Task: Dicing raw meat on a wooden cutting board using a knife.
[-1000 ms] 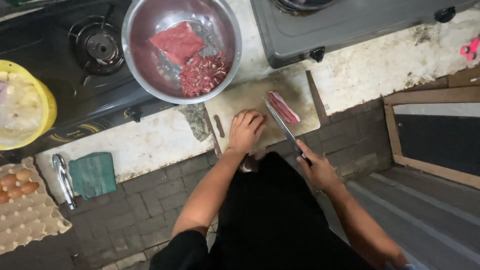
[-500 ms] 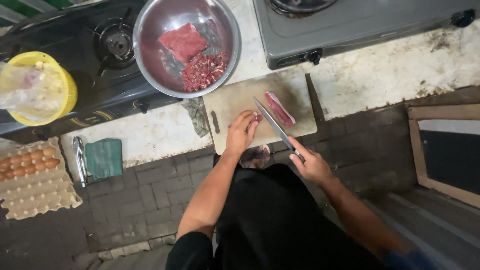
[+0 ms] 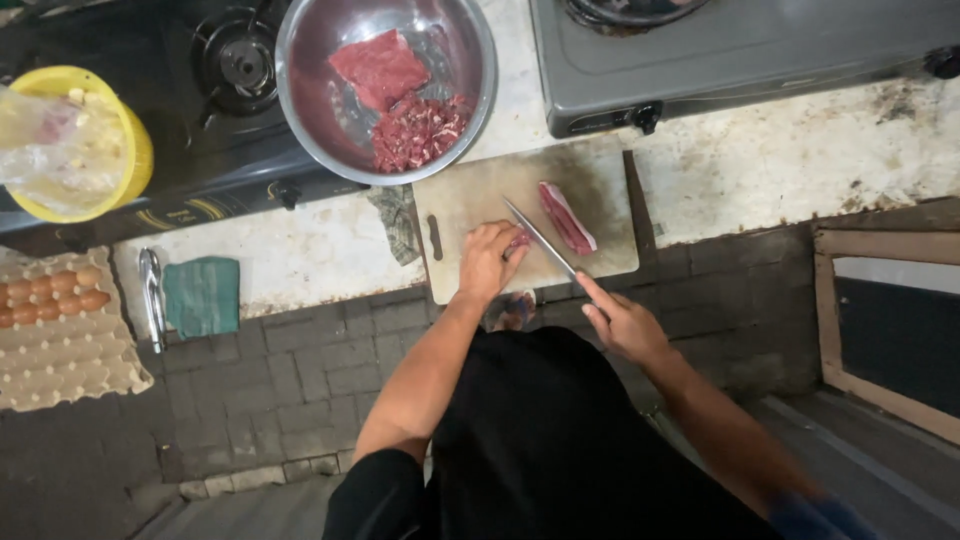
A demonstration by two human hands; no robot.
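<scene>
1. The right hand has its grip clenched around the handle of a knife, whose blade slants up and away from it across the cutting board.
2. The left hand presses down, fingers curled, on a small piece of red meat just beside the blade; whether it pinches the meat or only pins it cannot be told.
3. A longer meat strip lies on the board on the far side of the blade from the left grip, apart from it.
4. Beyond both hands a metal bowl holds a meat slab and chopped meat.
5. Far to the left grip's side, the tabletop carries a green cloth and tongs, near an egg tray and a yellow bucket.
</scene>
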